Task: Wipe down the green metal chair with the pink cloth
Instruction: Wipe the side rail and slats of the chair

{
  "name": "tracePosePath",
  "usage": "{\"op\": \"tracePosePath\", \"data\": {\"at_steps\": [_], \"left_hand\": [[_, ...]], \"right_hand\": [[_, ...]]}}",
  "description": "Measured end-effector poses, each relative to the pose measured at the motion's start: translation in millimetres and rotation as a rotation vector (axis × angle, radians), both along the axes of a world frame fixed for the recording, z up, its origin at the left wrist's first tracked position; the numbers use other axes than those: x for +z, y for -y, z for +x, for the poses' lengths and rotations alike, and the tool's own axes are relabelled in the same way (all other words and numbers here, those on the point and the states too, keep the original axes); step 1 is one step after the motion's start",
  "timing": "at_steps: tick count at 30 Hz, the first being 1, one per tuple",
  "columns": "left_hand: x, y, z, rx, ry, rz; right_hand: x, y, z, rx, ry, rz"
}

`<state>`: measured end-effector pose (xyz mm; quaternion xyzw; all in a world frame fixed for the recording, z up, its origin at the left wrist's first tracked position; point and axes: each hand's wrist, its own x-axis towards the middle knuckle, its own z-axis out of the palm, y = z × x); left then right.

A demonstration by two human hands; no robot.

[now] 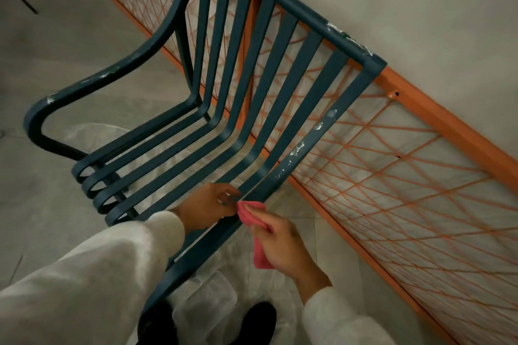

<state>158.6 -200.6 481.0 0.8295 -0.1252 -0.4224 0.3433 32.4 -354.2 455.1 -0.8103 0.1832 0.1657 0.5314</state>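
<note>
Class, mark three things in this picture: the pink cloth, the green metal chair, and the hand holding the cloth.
pink cloth [261, 256], head view, on its hanging lower end.
green metal chair [297, 7], head view, on its top rail.
right hand [283, 244], head view, on its middle.

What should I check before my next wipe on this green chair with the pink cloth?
1. Pink cloth held in the right hand: ok.
2. Cloth brought up to the near side rail: ok; pressed on it, cannot tell.
3. Left hand on the chair to steady it: ok; firmness of hold, cannot tell.
4. Side rail free of white marks: not ok.
5. Top rail clean: not ok, white specks.
6. Armrest clean: not ok.
</note>
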Motion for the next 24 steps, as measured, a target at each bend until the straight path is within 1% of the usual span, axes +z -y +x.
{"op": "tracePosePath", "data": {"at_steps": [1, 2, 3, 6, 8, 11, 14, 17, 18, 20, 21, 23, 24], "left_hand": [[-0.9, 3.7, 0.8, 0.022, 0.017, -0.016], [-1.9, 8.8, 2.2, 0.028, 0.045, -0.028], [-2.8, 14.2, 3.9, 0.024, 0.079, -0.033], [-4.8, 33.0, 7.4, 0.043, 0.147, -0.065], [-6.2, 43.5, 8.1, 0.046, 0.157, -0.081], [-8.9, 49.6, 4.5, 0.028, 0.189, -0.047], [-13.0, 47.4, -0.3, 0.070, 0.178, -0.040], [-13.5, 45.1, 0.4, 0.070, 0.160, -0.038], [-13.6, 44.9, 1.3, 0.064, 0.162, -0.037], [-13.8, 44.3, 2.5, 0.051, 0.169, -0.043], [-14.3, 44.1, 3.2, 0.046, 0.171, -0.054], [-14.8, 43.6, 4.1, 0.040, 0.162, -0.076], [-14.3, 43.3, 5.1, 0.040, 0.148, -0.081]], "right_hand": [[6.1, 8.7, -1.4, -0.037, -0.040, 0.165], [12.5, 17.3, -3.5, -0.067, -0.067, 0.288], [19.0, 25.4, -5.5, -0.098, -0.075, 0.352], [27.3, 44.2, -10.3, -0.241, -0.003, 0.376], [28.7, 49.9, -7.8, -0.277, 0.081, 0.313], [32.5, 56.4, 7.8, -0.280, 0.233, 0.124], [28.0, 63.9, 31.4, -0.278, 0.347, -0.134], [17.5, 61.9, 45.0, -0.197, 0.312, -0.482], [15.6, 57.1, 46.0, -0.174, 0.312, -0.519], [11.9, 39.8, 39.7, -0.135, 0.299, -0.424], [9.2, 31.1, 34.6, -0.090, 0.300, -0.416], [4.6, 23.2, 22.7, 0.000, 0.287, -0.471], [4.1, 25.7, 18.6, 0.011, 0.279, -0.494]]}}
